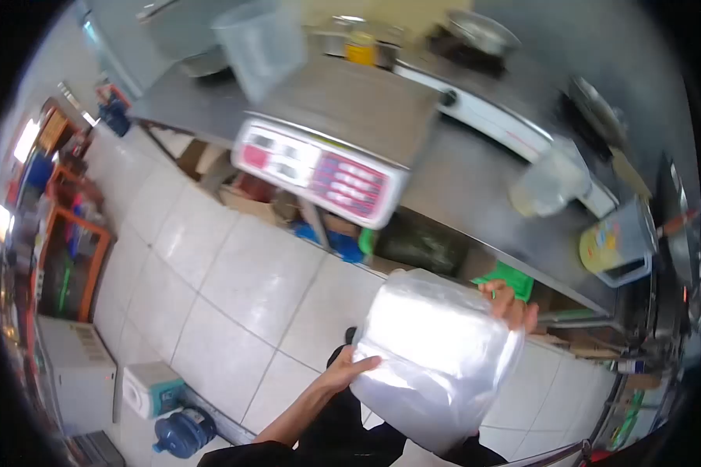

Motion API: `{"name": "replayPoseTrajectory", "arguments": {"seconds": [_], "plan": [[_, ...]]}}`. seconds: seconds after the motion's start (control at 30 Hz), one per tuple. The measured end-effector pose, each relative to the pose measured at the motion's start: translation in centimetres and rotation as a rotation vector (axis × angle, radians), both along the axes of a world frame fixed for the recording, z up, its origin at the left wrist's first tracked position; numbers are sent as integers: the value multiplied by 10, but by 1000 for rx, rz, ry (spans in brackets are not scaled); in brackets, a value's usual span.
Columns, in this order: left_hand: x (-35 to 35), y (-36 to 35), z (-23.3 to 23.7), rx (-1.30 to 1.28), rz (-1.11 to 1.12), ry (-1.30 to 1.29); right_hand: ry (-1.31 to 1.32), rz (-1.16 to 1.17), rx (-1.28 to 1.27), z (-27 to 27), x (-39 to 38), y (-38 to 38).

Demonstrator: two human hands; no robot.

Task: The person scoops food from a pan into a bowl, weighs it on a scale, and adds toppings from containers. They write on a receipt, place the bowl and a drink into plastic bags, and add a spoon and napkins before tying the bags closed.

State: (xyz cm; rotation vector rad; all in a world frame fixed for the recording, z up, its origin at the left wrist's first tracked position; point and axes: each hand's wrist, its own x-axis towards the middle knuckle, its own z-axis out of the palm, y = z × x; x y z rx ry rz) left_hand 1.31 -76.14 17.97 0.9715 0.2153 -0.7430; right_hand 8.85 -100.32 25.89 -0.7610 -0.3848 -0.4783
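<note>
- Head view, tilted: a person in dark clothing holds a bulging clear plastic bag (pixel 436 354) with both bare hands, low in the frame, above a white tiled floor (pixel 249 272).
- The left hand (pixel 350 367) grasps the bag at its near lower side. Its fingers are stretched along the plastic, and the bare forearm runs back to the bottom edge of the picture.
- The right hand (pixel 510 303) grasps the bag's far upper corner, with its fingers curled over the edge.
- The bag hangs between the two hands, clear of the counter and floor. What it holds cannot be made out through the glare.
- Ahead of the hands runs a stainless steel counter (pixel 459 187). On it stands a digital weighing scale (pixel 319 167), whose bare steel platform sits above a keypad of red and white buttons.
- A clear plastic measuring jug (pixel 261 43) stands just behind the scale.
- Further along the counter are a translucent plastic container (pixel 549 183) and a tub with a yellow label (pixel 615 241). Both are well apart from the bag.
- A white gas stove (pixel 491 109) sits at the back of the counter, with a metal pan (pixel 483 31) on it.
- A green object (pixel 518 276) shows under the counter, just beside the right hand.
- On the floor at lower left lies a blue water bottle (pixel 183 432), next to a small white appliance (pixel 152 389).
</note>
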Motion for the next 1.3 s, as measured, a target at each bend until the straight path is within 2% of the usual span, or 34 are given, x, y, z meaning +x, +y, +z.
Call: {"name": "replayPoseTrajectory", "arguments": {"seconds": [0.03,0.07,0.13,0.2,0.27,0.33,0.4,0.47,0.53,0.57,0.67,0.7,0.77,0.87,0.93,0.97,1.0,1.03,1.1,1.17,1.27,1.3], "plan": [[0,39,17,-30,54,3,62,133,-50,-12,8,18],[-2,80,36,1,52,56,493,101,-54,-3,-2,41],[-7,171,72,57,60,157,945,-187,-599,3,7,114],[-19,235,69,257,13,-24,988,-58,-689,-33,6,158],[-40,271,35,452,136,-443,749,-107,-733,-41,11,228],[-41,312,68,542,139,-288,578,31,-695,-7,22,354],[-41,373,73,838,194,-386,-85,380,-1161,49,46,479],[-32,451,86,916,192,-319,-568,861,-1245,60,58,586],[-13,527,121,986,217,-303,-753,1076,-1442,39,71,655],[-6,557,126,973,217,-376,-861,1162,-1545,30,88,689],[26,662,138,900,227,-437,-728,1916,-1772,30,152,804],[36,695,144,866,238,-438,-534,1974,-1535,22,165,827],[55,761,155,798,274,-448,-381,2231,-1490,27,196,891],[77,851,183,606,313,-351,-326,2091,-1363,14,228,961],[99,909,208,464,320,-245,-628,1906,-1449,133,265,1044],[118,941,212,735,283,-500,-588,1861,-1291,159,284,1078],[137,972,216,1049,284,-724,-666,1824,-1317,177,306,1106],[162,1006,220,823,333,-728,-764,1761,-1329,192,331,1138],[218,1084,222,814,311,-703,-883,1656,-1234,209,381,1217],[277,1161,227,861,284,-678,-924,1528,-1323,234,431,1297],[363,1281,272,922,193,-819,-875,1417,-1401,269,509,1389],[389,1310,293,837,302,-900,-885,1381,-1415,286,538,1419]]}}
